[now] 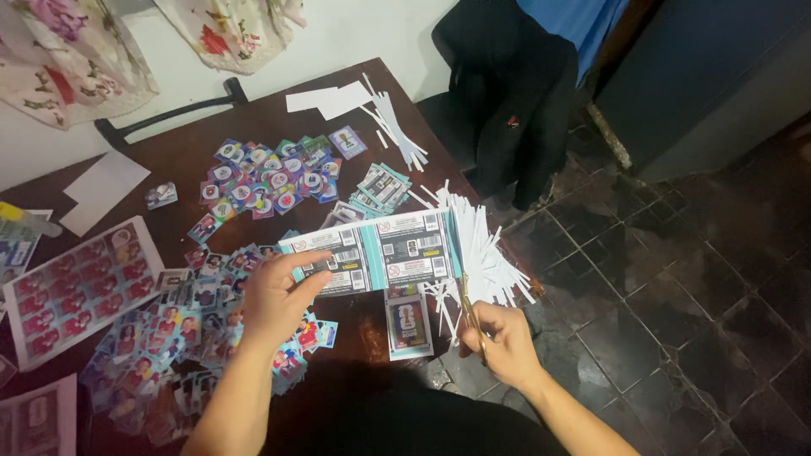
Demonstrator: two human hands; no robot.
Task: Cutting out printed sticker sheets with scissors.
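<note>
Dark brown wood makes up the surface [211, 143], and at its far left edge lies a printed sheet of red-toned stickers [80, 291], uncut, with a blank white paper [101, 190] beyond it. Moving right, loose cut stickers are spread in two heaps: a far pile [270, 177] near the middle of the surface and a near pile [160, 346] that runs under the left forearm. The left hand [279, 295] rests on the left end of a long strip of packet-style prints [376, 253], thumb above and fingers curled loosely over its near edge, pinning it; the strip's long axis runs left to right, and it lies just beyond both hands. A single sticker card [408, 325] lies below the strip, between the hands. The right hand [507, 342] is closed around yellow-handled scissors [470, 312], whose blades point away from the body toward the strip's right end; the right hand is the nearer to that end. Whether the blades are open or already biting the paper is hard to make out. White offcut slivers [486, 253] fan out off the right edge of the surface, above the tiled floor [676, 295]. The scissor handles are mostly hidden inside the grip.
</note>
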